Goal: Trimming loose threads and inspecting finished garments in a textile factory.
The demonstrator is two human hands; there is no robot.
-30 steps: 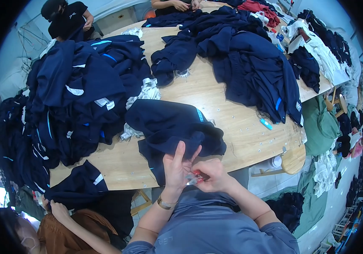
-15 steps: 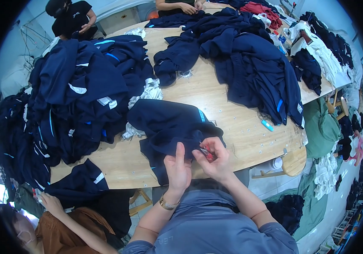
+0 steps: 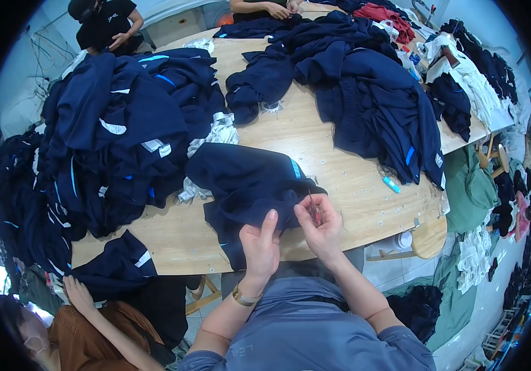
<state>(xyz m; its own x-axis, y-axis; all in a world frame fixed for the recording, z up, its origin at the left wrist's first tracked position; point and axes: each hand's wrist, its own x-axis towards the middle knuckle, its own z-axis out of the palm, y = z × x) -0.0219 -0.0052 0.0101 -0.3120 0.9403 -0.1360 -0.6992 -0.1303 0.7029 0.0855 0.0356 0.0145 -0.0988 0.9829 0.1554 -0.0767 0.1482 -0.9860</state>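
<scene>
A navy blue garment [image 3: 247, 176] with a light blue strip lies in front of me on the wooden table, its near part gathered toward my hands. My left hand [image 3: 259, 250] is closed on its near edge, thumb raised, the other fingers partly hidden. At the garment's right side, my right hand [image 3: 322, 234] grips small red-handled thread snips [image 3: 316, 216], a thin dark tip pointing away from me. The palm and fingers cover most of the snips. I cannot tell whether this hand also pinches the cloth.
Large piles of navy garments [image 3: 135, 117] stand on the left, with more garments [image 3: 370, 93] at the far right. A turquoise tube-shaped item [image 3: 391, 184] lies on the wooden table [image 3: 352, 210]. Lower left, a co-worker's hand [image 3: 80, 295] touches dark cloth. Two other people are across the table.
My right hand has shifted slightly right and turned, and the snips' tip now points away from me. My left hand stays nearly in place. The lower-left co-worker's hand has moved onto the cloth.
</scene>
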